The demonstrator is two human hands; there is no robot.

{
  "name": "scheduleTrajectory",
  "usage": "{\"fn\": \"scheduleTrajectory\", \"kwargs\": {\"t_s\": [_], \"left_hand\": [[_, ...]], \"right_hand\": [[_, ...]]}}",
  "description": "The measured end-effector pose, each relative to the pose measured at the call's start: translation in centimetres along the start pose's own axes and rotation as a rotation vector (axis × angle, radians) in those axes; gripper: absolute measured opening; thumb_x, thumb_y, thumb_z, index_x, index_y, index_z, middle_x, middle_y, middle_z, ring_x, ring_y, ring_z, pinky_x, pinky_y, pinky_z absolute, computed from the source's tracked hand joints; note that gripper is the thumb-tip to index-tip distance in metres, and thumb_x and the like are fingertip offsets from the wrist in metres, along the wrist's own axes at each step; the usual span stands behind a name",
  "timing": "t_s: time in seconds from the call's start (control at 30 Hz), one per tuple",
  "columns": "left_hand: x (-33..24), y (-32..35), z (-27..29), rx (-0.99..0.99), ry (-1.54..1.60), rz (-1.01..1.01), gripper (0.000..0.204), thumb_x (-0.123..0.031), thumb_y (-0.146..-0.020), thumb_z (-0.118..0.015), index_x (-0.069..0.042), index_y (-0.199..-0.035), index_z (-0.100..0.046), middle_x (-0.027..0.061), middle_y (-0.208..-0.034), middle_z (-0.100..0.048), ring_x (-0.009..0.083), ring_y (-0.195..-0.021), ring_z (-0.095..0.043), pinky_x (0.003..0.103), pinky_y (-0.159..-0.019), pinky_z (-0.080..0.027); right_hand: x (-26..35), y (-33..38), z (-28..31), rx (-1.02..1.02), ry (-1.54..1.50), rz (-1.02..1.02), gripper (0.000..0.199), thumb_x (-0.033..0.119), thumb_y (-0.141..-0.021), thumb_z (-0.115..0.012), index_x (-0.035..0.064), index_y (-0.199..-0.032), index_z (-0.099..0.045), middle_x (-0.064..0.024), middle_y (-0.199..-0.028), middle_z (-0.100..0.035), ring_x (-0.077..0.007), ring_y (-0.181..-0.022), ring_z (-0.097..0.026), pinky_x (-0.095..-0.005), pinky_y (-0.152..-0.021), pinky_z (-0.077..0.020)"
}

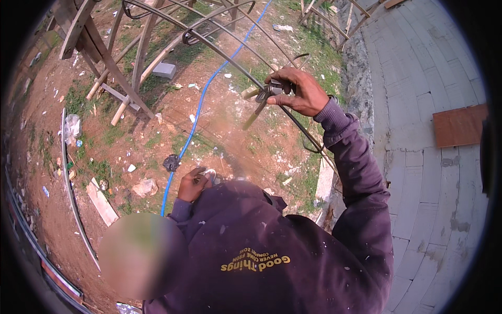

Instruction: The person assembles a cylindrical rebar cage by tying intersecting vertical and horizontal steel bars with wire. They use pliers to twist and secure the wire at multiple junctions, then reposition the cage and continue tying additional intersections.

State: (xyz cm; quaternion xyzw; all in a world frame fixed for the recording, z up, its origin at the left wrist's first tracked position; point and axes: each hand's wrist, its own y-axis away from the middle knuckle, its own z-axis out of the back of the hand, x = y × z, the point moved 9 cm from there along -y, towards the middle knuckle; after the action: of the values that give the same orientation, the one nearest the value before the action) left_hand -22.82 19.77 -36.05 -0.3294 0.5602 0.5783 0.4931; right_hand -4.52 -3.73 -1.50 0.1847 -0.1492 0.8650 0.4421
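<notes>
The right hand (295, 91), above the centre of the frame, is clenched around a dark metal plier-like tool (261, 102) whose handles hang down and to the left, and it presses that tool against a long curved dark steel rod (225, 55) that sweeps from the upper left down past the wrist. The left hand (192, 184), just below the middle of the frame, is closed on a small pale looped piece, apparently thin wire (210, 172), though the loop is too small and blurred to be sure.

The main risk, as I judge it, is the height: the red-brown littered ground (157, 136) lies well below, and the person leans over the edge of the grey block wall (418, 104) on the right with both hands busy, so a slip of the tool off the rod could upset the balance. A tool jerking free could also fall to the ground, or the springy rod could whip back against the wrist. The bright blue hose (198, 115) running up the middle looks clear of both hands.

Much is hard to read. The jaws of the tool are covered by the fingers, so what they bite on cannot be told. Where the rod ends at lower right is hidden behind the dark purple sleeve (355, 172). The wooden props (104, 57) at the upper left bend with the lens, and their footing is partly cut off.
</notes>
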Motion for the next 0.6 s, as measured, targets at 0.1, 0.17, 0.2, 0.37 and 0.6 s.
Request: {"fn": "scheduleTrajectory", "kwargs": {"t_s": [0.1,0.17,0.2,0.37,0.6], "left_hand": [[-2.8,-1.1,-0.5,0.019,-0.072,-0.111,0.035,-0.021,-0.090,-0.070,0.000,-0.118,-0.065,0.0117,-0.081,-0.070,0.0151,-0.071,-0.066,0.029,-0.064,-0.053],[-3.9,-1.9,-1.2,0.083,-0.114,-0.072,0.033,-0.020,-0.092,-0.068,0.001,-0.119,-0.064,0.0100,-0.082,-0.070,0.0124,-0.070,-0.065,0.029,-0.064,-0.051],[-4.2,-2.2,-2.1,0.148,-0.075,-0.005,0.035,-0.020,-0.092,-0.068,0.000,-0.120,-0.064,0.0113,-0.086,-0.071,0.0129,-0.071,-0.066,0.030,-0.064,-0.052],[-11.3,-3.2,-8.9,0.425,-0.092,-0.224,0.038,-0.022,-0.091,-0.069,0.000,-0.121,-0.063,0.0158,-0.098,-0.071,0.0210,-0.083,-0.070,0.033,-0.073,-0.054],[-24.6,-2.5,-20.6,0.469,0.011,-0.850,0.039,-0.022,-0.088,-0.070,-0.003,-0.121,-0.061,0.0186,-0.118,-0.063,0.0344,-0.114,-0.059,0.042,-0.095,-0.048]], "right_hand": [[0.5,0.6,1.7,-0.128,-0.018,0.064,0.046,0.039,-0.078,-0.081,0.0075,-0.109,-0.069,-0.0078,-0.089,-0.063,-0.0230,-0.083,-0.061,-0.0367,-0.074,-0.0487],[0.6,1.7,4.5,-0.262,-0.136,0.118,0.041,0.033,-0.082,-0.079,0.0068,-0.111,-0.068,-0.0064,-0.096,-0.066,-0.0188,-0.084,-0.061,-0.0351,-0.075,-0.0499],[0.4,2.7,6.5,-0.327,-0.177,0.109,0.041,0.033,-0.082,-0.079,0.0066,-0.112,-0.068,-0.0061,-0.099,-0.066,-0.0180,-0.086,-0.062,-0.0345,-0.076,-0.0505],[2.5,11.6,19.7,-0.729,-0.592,0.178,0.046,0.031,-0.090,-0.072,-0.0001,-0.123,-0.062,-0.0126,-0.117,-0.064,-0.0267,-0.116,-0.058,-0.0406,-0.106,-0.0420],[3.6,22.3,19.7,-1.055,-1.008,0.022,0.031,0.024,-0.096,-0.061,0.0027,-0.118,-0.055,-0.0049,-0.088,-0.051,-0.0180,-0.081,-0.050,-0.0390,-0.078,-0.0430]]}}
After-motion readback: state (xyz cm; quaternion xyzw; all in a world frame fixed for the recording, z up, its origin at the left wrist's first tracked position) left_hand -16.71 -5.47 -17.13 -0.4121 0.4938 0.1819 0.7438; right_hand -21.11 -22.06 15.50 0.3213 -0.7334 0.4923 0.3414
